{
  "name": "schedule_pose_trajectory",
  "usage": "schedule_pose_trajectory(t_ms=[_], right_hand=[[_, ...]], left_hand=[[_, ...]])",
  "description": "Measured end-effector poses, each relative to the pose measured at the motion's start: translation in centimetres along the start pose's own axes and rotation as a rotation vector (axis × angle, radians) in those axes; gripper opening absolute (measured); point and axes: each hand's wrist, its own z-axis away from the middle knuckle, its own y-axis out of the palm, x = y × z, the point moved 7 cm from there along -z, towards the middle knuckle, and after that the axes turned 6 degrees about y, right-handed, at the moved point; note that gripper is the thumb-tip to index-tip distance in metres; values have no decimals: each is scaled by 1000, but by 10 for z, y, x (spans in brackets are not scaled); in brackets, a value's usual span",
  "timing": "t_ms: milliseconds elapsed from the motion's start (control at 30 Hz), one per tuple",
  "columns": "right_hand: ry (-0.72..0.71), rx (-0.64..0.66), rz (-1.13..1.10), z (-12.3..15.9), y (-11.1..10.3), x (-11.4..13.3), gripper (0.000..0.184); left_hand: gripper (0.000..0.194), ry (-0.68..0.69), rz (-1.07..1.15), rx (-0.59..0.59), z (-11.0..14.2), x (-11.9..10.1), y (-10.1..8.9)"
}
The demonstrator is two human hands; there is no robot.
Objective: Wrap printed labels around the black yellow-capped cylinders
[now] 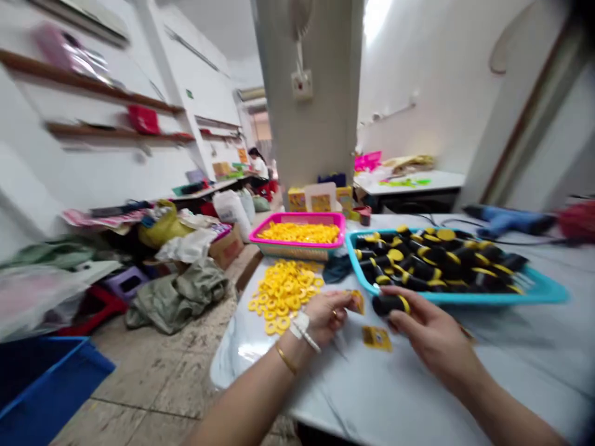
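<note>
My left hand (326,314) is closed over the table, pinching a small yellow printed card (357,301) by its edge. To its right, my right hand (430,328) grips a short black cylinder (387,305) with a yellow band at one end, lying nearly level between thumb and fingers. The card and the cylinder are close but apart. Below them, a second yellow card (376,338) lies flat on the white table (372,396). Just left of my left hand spreads a heap of yellow rings (283,291).
A blue basket (548,294) of black-and-yellow cylinders stands behind my right hand. Beyond the rings is a pink basket (297,217) of yellow pieces. A blue tool (511,221) with a cable lies at the back right. A person (258,167) sits far off.
</note>
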Motion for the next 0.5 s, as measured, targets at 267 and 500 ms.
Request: schedule_pose_trajectory(t_ms=[267, 500], right_hand=[[-9, -115, 45, 3, 3, 15, 40], [-189, -100, 182, -4, -2, -23, 30]], left_hand=[[33, -37, 129, 98, 0, 2, 7], [23, -58, 82, 42, 9, 9, 8]])
